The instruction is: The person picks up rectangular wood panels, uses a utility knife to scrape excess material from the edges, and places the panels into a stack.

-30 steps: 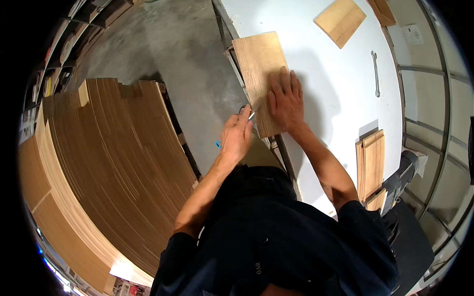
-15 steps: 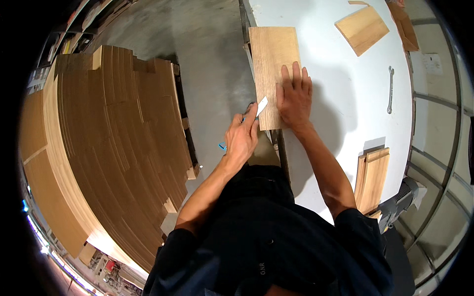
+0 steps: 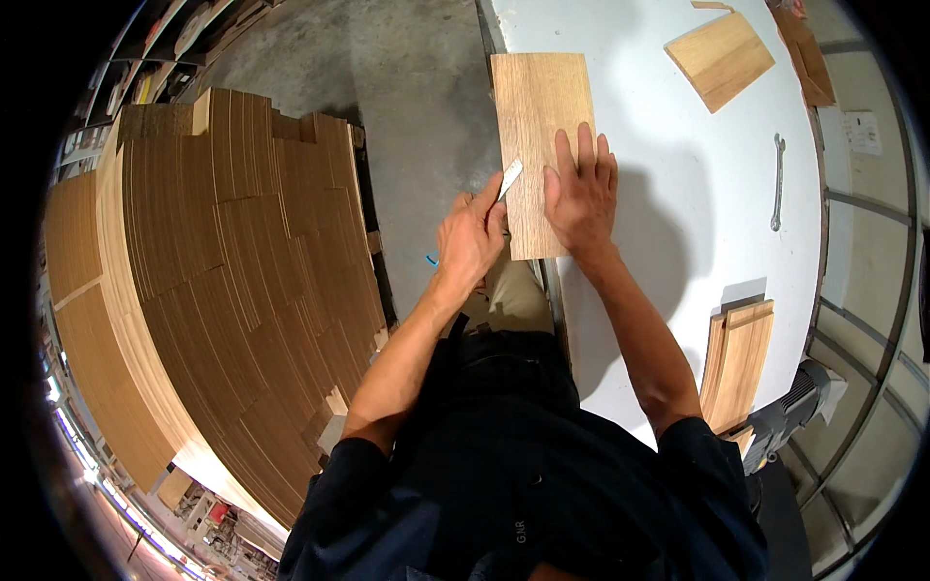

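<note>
Left hand [image 3: 470,240]: closed round knife [image 3: 513,176], which reaches over left edge of board [image 3: 538,97] | Right hand [image 3: 585,206]: flat, fingers extended, on board | Board: on white table [image 3: 668,290], overhanging its left side | Best: shallow knife angle, right hand clear

Woodworking wkshp, by the look: plank [image 3: 528,107] & blade [image 3: 511,175] at a white bench [image 3: 678,97] w/ a wrench [image 3: 778,182], motor [image 3: 792,399] nr its R edge. Big board stack [image 3: 252,261] on L, concrete flr [image 3: 417,97], full shelves [image 3: 145,73].

The left hand [image 3: 471,235] holds a knife [image 3: 511,178] by the wooden board [image 3: 542,92] beneath the right hand [image 3: 582,198].
</note>
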Demonstrator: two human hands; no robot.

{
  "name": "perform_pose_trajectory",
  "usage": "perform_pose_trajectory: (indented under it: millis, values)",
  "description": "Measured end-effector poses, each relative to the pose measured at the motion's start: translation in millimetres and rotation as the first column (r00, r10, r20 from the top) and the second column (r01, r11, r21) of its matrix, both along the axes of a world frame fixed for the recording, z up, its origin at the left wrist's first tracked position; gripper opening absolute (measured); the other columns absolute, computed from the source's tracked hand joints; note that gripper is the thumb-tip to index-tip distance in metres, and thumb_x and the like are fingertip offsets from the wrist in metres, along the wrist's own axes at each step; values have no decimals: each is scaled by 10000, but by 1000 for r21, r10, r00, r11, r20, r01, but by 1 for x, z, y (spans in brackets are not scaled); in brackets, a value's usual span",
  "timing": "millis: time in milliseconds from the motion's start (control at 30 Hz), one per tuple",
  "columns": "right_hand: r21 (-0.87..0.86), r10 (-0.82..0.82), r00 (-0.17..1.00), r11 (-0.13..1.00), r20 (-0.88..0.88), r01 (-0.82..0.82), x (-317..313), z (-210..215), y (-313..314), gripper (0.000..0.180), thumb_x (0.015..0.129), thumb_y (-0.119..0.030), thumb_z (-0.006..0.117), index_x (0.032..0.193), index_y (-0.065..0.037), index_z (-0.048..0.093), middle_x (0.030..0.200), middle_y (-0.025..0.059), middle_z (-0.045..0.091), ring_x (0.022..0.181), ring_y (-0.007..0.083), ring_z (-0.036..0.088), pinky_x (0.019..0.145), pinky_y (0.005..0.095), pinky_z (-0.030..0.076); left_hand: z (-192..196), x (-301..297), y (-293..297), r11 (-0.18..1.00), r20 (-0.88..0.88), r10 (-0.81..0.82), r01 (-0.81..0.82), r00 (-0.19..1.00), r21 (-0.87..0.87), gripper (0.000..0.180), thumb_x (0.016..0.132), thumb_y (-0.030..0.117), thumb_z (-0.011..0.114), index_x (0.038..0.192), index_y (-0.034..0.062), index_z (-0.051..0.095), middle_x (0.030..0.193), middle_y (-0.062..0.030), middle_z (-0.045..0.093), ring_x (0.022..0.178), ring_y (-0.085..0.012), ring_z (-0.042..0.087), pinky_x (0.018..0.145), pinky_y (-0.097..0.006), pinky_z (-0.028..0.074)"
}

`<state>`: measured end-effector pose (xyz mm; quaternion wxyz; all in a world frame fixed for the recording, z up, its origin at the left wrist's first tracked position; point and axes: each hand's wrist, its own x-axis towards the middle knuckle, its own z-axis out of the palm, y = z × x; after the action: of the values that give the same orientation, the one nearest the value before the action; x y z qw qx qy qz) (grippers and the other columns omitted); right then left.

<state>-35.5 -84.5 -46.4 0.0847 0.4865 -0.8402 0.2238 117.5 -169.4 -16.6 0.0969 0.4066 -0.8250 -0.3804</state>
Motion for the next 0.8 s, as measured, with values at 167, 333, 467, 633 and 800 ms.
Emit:
perform_pose_trajectory:
  millis: [167,333,467,633,800]
  values:
    - [-4,10,1000,1000,3,-10,-1,3,0,602,803,-191,690,1346,-68,461,1401,189,392,1256,433,385,1048,508,324,0,-9,-14,1000,9,-13,13,1000,4,411,894,148,567,1304,158,585,813,-215,563,721,-387,584,680,-456,478]
    - [13,10,1000,1000,23,-10,-1,8,-2,590,808,-188,682,1342,-58,468,1393,191,396,1245,441,395,1055,513,321,1,-14,-23,999,15,-19,18,1000,32,406,894,156,566,1299,152,588,814,-223,568,756,-393,588,701,-457,478]
    - [17,11,999,1000,30,-12,-1,9,-2,582,811,-191,679,1338,-55,473,1395,192,393,1248,444,397,1057,518,324,1,-18,-28,1000,10,-17,17,1000,7,408,893,160,565,1300,143,586,808,-222,569,753,-389,587,704,-458,475]
    - [45,-4,1000,999,26,3,0,9,-1,586,807,-195,683,1339,-58,477,1406,187,389,1262,442,391,1056,522,327,2,-26,-38,1000,48,-21,21,999,-1,405,906,179,578,1309,139,583,796,-188,611,761,-339,587,726,-423,466]
    - [55,-11,999,998,33,9,0,8,-2,588,806,-192,685,1341,-63,480,1410,183,390,1275,441,385,1065,523,321,-5,-32,-47,998,0,-34,34,999,-45,423,889,172,573,1312,158,580,793,-215,566,747,-385,585,694,-456,471]
